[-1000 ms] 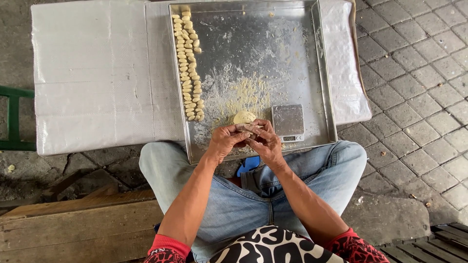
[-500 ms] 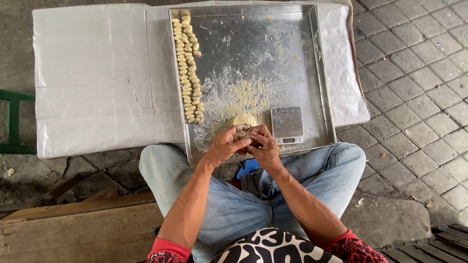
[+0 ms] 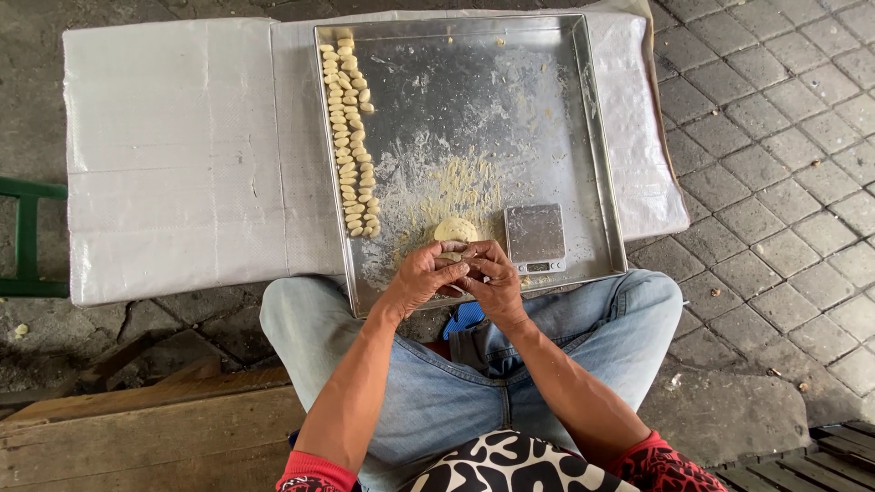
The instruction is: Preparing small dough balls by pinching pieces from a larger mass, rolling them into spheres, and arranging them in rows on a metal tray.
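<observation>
My left hand [image 3: 424, 275] and my right hand [image 3: 492, 277] meet over the near edge of a large metal tray [image 3: 597, 164], fingers curled together around a small piece of pale dough [image 3: 448, 260]. A bigger dough lump [image 3: 455, 229] lies on the tray just beyond my fingers, amid smeared flour. Several small shaped dough pieces [image 3: 350, 137] are lined in two rows along the tray's left side. A small steel digital scale [image 3: 536, 237] sits on the tray just right of my hands.
The tray rests on a low surface covered in white sheeting [image 3: 173, 155]. Paving stones [image 3: 775, 182] spread to the right, a green frame [image 3: 27, 237] stands at the left edge, and wooden planks [image 3: 146, 428] lie by my left knee.
Both hands stay together at the tray's near edge, fingers shifting slightly around the small dough piece. Nothing else has moved.
</observation>
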